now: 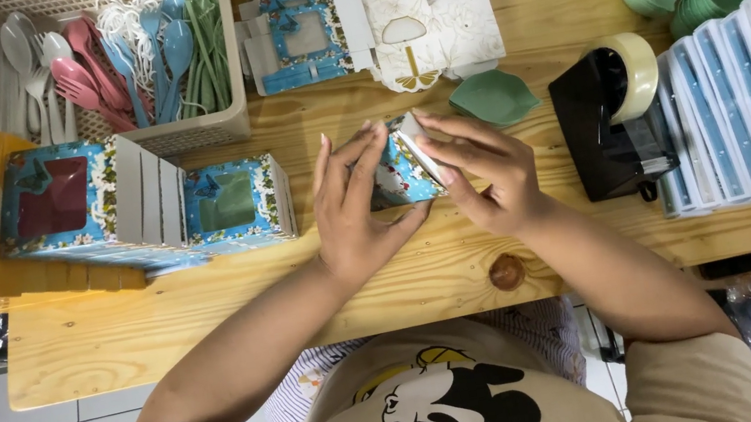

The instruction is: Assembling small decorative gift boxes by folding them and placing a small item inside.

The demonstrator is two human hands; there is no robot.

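On the wooden table (pixel 211 312), both hands (pixel 422 188) clamp a small blue box (pixel 401 180), contents hidden.

A small blue gift box (pixel 402 177) with a floral print sits at the middle of the wooden surface (pixel 212 317), near its front edge. It is only partly in view, pressed between the left hand (pixel 357 206) and the right hand (pixel 479 169), whose fingers cover both sides. A white flap at its top stands tilted, not folded flat, with the right fingertips resting on it. Its patterned face shows between the two hands.
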